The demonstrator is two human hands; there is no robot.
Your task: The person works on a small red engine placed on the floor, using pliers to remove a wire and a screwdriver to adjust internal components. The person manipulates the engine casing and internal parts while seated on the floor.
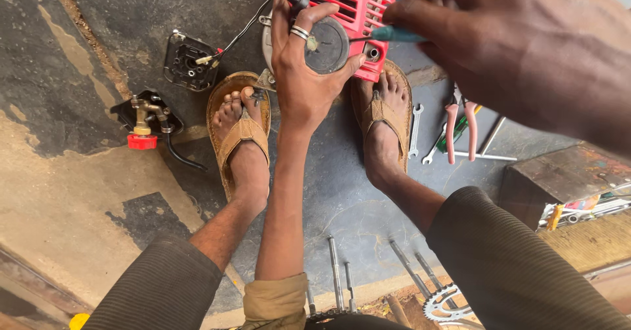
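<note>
Knees in dark ribbed trousers frame the view, with sandalled feet [244,133] on the stained floor [59,192]. Beyond them, the left hand [303,73] spreads its fingers over a round grey disc [327,44] on a red engine housing [351,4], gripping it. Just right of it, the right hand [526,47] pinches a teal-handled screwdriver [394,34] against the housing. Pink-handled pliers [460,123] and wrenches [415,129] lie below the right hand.

Repair workshop floor: pliers [460,129], wrenches [415,129], sprocket [442,305] scattered about.
</note>
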